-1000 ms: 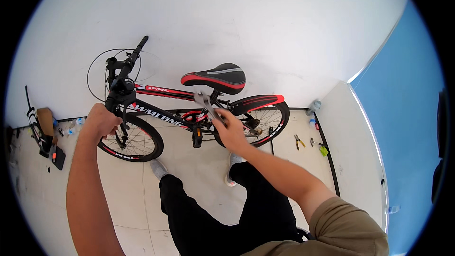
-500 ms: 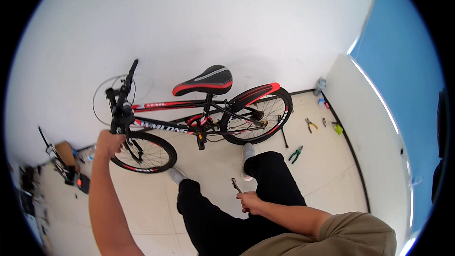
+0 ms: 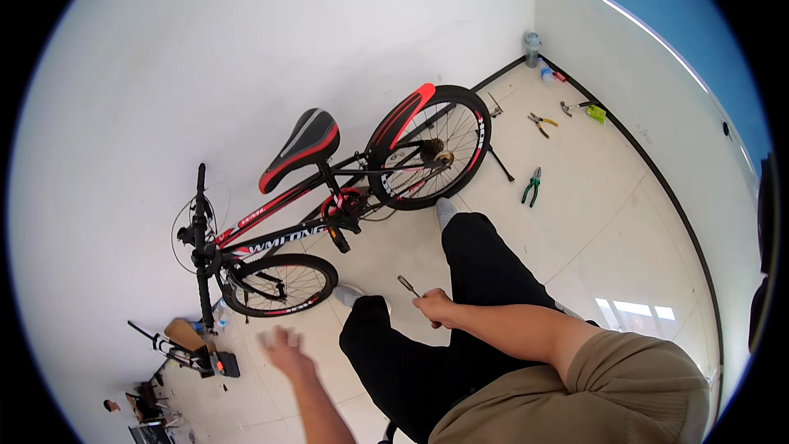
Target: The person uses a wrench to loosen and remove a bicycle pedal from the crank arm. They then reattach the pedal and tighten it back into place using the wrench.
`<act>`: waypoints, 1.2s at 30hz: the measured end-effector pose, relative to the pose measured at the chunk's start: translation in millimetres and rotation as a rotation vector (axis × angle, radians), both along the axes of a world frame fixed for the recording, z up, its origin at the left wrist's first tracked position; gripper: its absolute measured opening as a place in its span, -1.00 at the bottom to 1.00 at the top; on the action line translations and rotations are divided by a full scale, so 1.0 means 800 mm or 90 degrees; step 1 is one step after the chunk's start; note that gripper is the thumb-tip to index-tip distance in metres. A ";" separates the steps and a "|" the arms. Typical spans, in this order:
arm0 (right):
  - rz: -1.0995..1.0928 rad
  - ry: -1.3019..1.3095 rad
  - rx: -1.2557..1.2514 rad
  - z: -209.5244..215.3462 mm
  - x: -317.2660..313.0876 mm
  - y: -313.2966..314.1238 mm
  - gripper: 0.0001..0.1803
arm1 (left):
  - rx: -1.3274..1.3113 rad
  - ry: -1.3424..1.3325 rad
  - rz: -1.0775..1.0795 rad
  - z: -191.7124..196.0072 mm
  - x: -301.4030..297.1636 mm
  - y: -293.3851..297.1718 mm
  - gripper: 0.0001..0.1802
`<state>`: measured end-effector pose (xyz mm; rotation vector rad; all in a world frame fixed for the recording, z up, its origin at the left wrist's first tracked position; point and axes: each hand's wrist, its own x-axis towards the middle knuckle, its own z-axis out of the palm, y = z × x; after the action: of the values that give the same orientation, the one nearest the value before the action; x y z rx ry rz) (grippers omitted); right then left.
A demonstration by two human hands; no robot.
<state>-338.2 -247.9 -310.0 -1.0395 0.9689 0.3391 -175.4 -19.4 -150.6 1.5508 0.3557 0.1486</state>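
A black and red bicycle (image 3: 275, 234) leans by the white wall in front of me. My left hand (image 3: 286, 352) is in the air below the handlebar (image 3: 202, 251), apart from it; motion blurs it, but the fingers look spread and hold nothing. In front of my thighs, my right hand (image 3: 433, 307) is closed around a slim metal wrench (image 3: 406, 284), whose head points up and left toward the pedal (image 3: 339, 238). My fingers cover the wrench's middle. The saddle (image 3: 306, 148) and the rear wheel (image 3: 431, 152) show plainly.
On the floor at right lie green-handled pliers (image 3: 532, 187), yellow-handled pliers (image 3: 542, 124) and a hammer (image 3: 578, 106) beside a yellow-green item (image 3: 596, 113). A grey bottle (image 3: 532, 49) stands in the corner. At lower left are a cardboard box (image 3: 184, 334) and other parts.
My left hand has let go of the handlebar's near end and moved right and toward me. My view has turned, so the bicycle appears tilted. The right hand still grips the wrench.
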 end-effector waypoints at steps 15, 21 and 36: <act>0.029 -0.052 0.071 0.027 0.003 -0.012 -0.66 | -0.765 0.181 -0.272 -0.016 -0.153 -0.087 -0.04; 0.001 -0.064 0.054 0.028 0.003 -0.017 -0.66 | -0.707 0.216 -0.301 -0.022 -0.155 -0.092 -0.04; -0.191 -0.014 0.031 0.005 0.008 -0.026 -0.75 | -0.048 0.315 -0.653 -0.117 -0.240 -0.171 -0.29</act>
<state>-331.8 -268.5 -305.8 -0.8370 1.0748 0.1018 -367.7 -156.0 -244.0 1.5105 -0.0872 -1.0432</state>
